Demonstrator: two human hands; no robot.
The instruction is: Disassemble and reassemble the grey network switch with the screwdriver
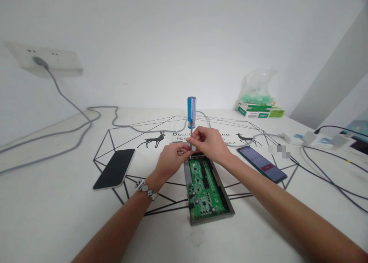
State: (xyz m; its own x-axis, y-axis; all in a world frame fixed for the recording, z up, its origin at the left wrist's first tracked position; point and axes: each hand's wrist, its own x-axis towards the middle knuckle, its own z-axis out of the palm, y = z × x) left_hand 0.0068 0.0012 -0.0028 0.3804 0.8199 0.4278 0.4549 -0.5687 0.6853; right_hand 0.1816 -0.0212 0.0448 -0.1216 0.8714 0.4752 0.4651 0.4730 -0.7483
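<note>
A screwdriver [191, 111] with a blue and clear handle stands upright over the far end of an open metal case with a green circuit board [204, 203] inside. My right hand [211, 142] is closed, thumb and fingers pinching the screwdriver's shaft below the handle. Lower down, my left hand [172, 157] is closed in a pinch beside the shaft, close to the far left corner of the case. What lies between its fingertips is too small to make out. The screwdriver's tip is partly hidden by my fingers.
A dark-screened phone [115, 169] lies left of the case, and another phone [261, 164] with a lit screen lies right. Grey cable [126, 128] runs along the back. Boxes [254, 109] under a plastic bag stand back right, near chargers [313, 139] and black cords.
</note>
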